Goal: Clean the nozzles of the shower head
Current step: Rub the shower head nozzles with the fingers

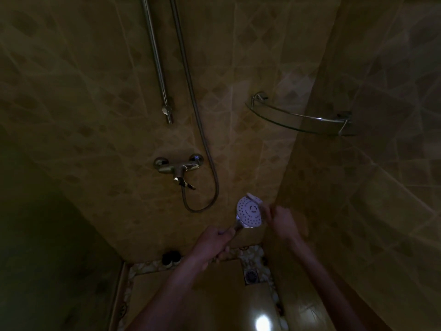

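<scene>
Dim tiled shower stall: low centre, the left hand (pixel 212 237) grips the shower head (pixel 249 212) handle, face up, so the right hand (pixel 281 222) can hold a pale brush (pixel 254 198) against its upper rim.

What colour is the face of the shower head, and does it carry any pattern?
White, dotted with small dark nozzle holes: the shower head, seen in the head view.

Left hand (pixel 213 242) fingers curled in a grip, right hand (pixel 281 222) pinching, both arms outstretched
</scene>
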`<state>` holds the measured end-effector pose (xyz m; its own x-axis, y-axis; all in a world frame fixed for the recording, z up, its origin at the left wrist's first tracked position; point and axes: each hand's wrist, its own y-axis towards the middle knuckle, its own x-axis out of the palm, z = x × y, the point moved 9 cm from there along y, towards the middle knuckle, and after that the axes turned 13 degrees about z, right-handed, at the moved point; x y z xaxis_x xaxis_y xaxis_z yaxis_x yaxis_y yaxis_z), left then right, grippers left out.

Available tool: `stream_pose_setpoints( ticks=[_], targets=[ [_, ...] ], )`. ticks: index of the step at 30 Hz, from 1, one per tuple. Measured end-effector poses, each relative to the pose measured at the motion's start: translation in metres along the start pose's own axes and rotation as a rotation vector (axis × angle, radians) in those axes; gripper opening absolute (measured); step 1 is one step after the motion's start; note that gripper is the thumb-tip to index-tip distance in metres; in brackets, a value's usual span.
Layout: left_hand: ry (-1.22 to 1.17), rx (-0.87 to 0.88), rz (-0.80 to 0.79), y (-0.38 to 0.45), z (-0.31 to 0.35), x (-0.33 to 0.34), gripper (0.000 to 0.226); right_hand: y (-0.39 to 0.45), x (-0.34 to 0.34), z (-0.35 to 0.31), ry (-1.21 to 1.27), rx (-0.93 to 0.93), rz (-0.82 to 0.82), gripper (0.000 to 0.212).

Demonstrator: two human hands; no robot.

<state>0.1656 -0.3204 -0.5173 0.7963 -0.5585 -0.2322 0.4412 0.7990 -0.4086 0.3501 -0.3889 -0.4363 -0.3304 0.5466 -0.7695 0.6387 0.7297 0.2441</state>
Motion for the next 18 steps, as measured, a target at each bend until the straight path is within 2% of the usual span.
stream_pose_setpoints(
  ticks=[2, 3, 6, 9, 10, 12, 14, 15, 17, 18],
  targets=[
    [-0.011, -0.011, 0.013, 0.001, -0.001, -0.003, 0.032, -0.022, 0.014, -0.006, -0.330, -0.171, -0.058, 0.051],
    [-0.007, -0.016, 0.022, 0.002, -0.002, -0.004, 0.032, -0.031, 0.019, -0.008, -0.404, -0.235, -0.067, 0.055],
    [0.004, -0.035, 0.027, 0.002, -0.006, -0.001, 0.036, -0.018, 0.020, -0.002, -0.282, -0.188, -0.101, 0.054],
    [0.002, -0.035, 0.016, 0.002, -0.004, 0.005, 0.036, 0.008, 0.002, 0.013, 0.183, 0.122, 0.002, 0.041],
    [0.004, -0.027, 0.010, 0.002, -0.003, 0.007, 0.033, 0.009, 0.000, 0.015, 0.247, 0.183, 0.016, 0.037],
    [0.009, -0.014, 0.005, 0.002, -0.001, 0.008, 0.031, 0.001, 0.009, 0.013, 0.088, 0.127, -0.071, 0.038],
    [0.017, -0.015, 0.013, 0.002, -0.004, 0.007, 0.031, -0.018, 0.015, 0.005, -0.241, -0.053, -0.114, 0.048],
    [0.019, -0.016, 0.015, 0.001, -0.005, 0.006, 0.032, -0.024, 0.015, 0.002, -0.328, -0.117, -0.106, 0.050],
    [0.020, -0.011, 0.010, 0.000, -0.005, 0.006, 0.030, -0.020, 0.016, 0.003, -0.306, -0.145, -0.105, 0.049],
    [0.024, -0.008, 0.006, 0.000, -0.005, 0.006, 0.029, -0.014, 0.016, 0.006, -0.204, -0.079, -0.102, 0.045]
  ],
)
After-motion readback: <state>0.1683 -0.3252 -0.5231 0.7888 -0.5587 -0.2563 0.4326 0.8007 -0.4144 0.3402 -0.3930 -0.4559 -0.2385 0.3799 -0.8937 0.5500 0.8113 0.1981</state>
